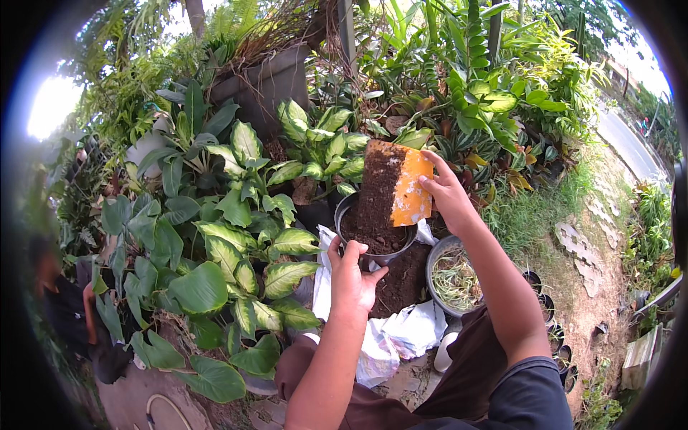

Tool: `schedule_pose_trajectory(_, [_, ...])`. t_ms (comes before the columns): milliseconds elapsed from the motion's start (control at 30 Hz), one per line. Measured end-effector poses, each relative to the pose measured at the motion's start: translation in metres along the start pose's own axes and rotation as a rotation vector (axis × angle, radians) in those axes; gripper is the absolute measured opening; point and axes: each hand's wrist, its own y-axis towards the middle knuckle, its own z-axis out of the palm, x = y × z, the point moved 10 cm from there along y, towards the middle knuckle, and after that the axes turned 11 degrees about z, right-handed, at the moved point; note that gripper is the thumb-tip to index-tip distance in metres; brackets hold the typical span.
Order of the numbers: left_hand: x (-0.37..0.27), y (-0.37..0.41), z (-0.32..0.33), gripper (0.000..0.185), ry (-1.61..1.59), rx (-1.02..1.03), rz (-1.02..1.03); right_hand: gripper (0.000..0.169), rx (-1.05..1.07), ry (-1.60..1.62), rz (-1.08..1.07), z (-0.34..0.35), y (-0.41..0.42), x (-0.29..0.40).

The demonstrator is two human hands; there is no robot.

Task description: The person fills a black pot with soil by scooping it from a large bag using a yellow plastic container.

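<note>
My left hand (355, 271) grips the near rim of a round dark plastic plant pot (338, 217), which has dark soil (379, 241) in it. With fingers and thumb, my right hand (443, 185) holds a flat orange sheet (413, 188) by its right edge, tilted over the pot. Soil clings to the left half of the sheet, and whitish patches mark its bare part. Below the pot lies an open white sack (376, 344) with more dark soil (400, 285) on it.
A grey tub (431, 274) of cut grass stands right of the sack. Variegated leafy plants (279, 258) crowd the left and front. Small black pots (547, 309) line the right side. A person (72, 317) is at the far left, near a hose (166, 400).
</note>
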Motion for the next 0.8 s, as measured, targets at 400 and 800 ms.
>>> schedule_pose_trajectory(400, [0.0,0.0,-0.006,0.077,0.018,0.002,-0.018,0.052,0.03,-0.047,-0.139,0.021,-0.004,0.004])
schedule_pose_trajectory(800, [-0.008,-0.004,-0.009,0.057,-0.003,-0.021,-0.006,0.056,-0.101,-0.048,-0.342,0.013,-0.014,0.026])
